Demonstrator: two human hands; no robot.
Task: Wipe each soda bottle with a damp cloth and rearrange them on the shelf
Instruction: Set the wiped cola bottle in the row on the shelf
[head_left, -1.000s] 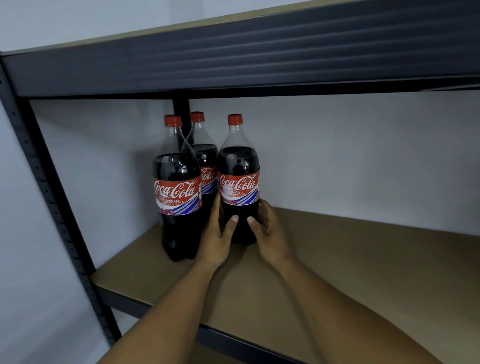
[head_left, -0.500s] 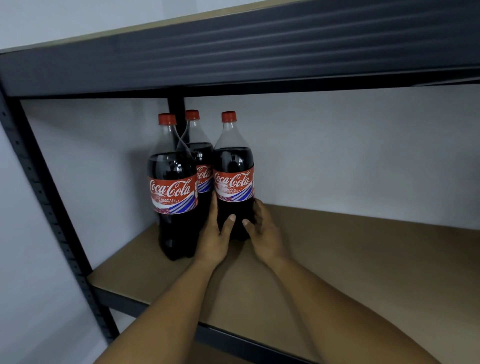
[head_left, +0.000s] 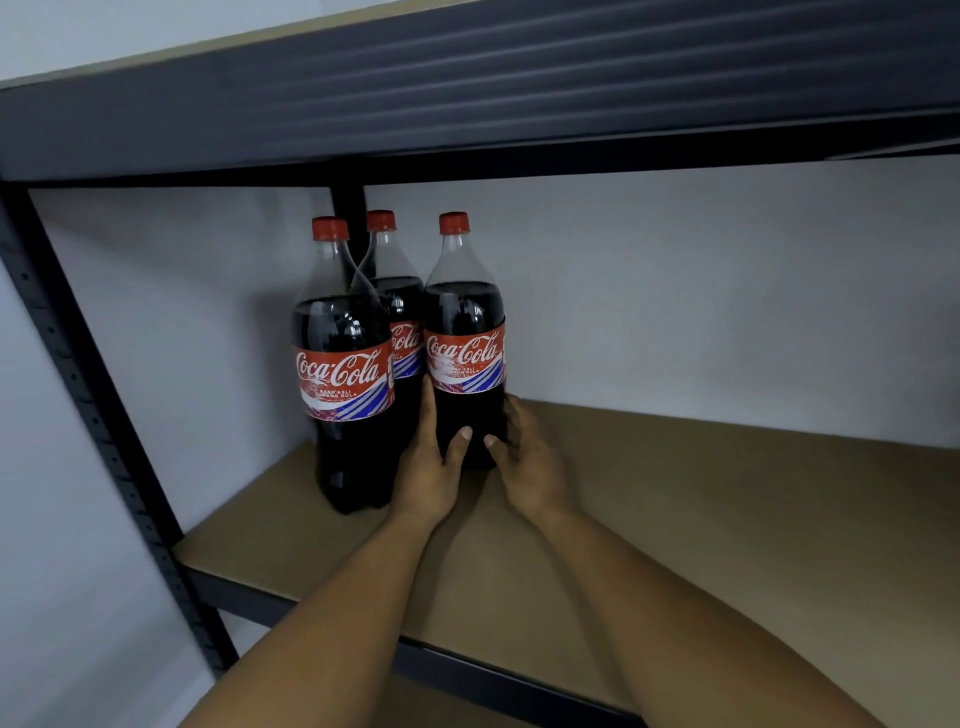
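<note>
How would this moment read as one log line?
left hand: grips right Coca-Cola bottle | right hand: grips it too | bottle: upright on shelf board

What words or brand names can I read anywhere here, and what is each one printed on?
"Coca-Cola": label of the front left bottle.
"RASA ASLI": small print under that logo; the line below ends in "GULA", and its start is unclear.
"Coca-Cola": label of the right bottle; its small print is too blurred to read.
Back bottle: only a piece of the same script logo shows; the rest is hidden.
No other text shows.
</note>
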